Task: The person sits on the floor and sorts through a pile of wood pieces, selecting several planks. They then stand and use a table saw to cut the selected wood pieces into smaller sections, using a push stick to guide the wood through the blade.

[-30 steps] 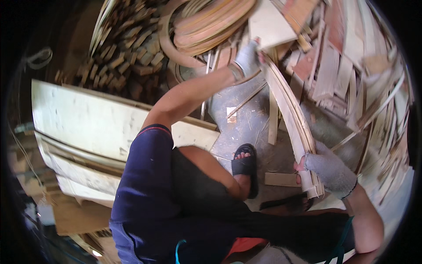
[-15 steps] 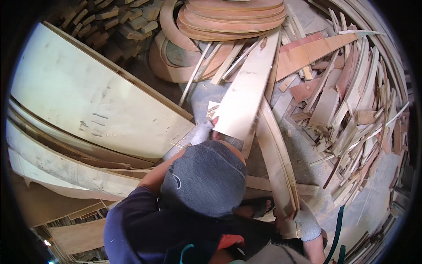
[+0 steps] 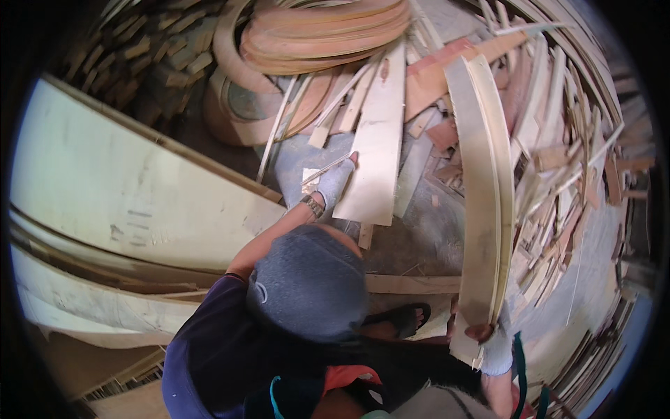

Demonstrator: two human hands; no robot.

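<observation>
While the left hand (image 3: 335, 180) touches one board (image 3: 377, 146), the right (image 3: 495, 349) grips one bundle (image 3: 481, 181).

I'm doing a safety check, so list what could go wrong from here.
1. The right hand, in a light-grey glove, grips the long, curved bundle of pale wooden strips only near its lower end; the far end might swing or the layers slip.
2. If dropped, the bundle could strike the bare toes in the open black sandal nearby.
3. The left hand is at the edge of the tapering, pale wooden board with a bare fingertip showing, so a splinter seems possible.
</observation>
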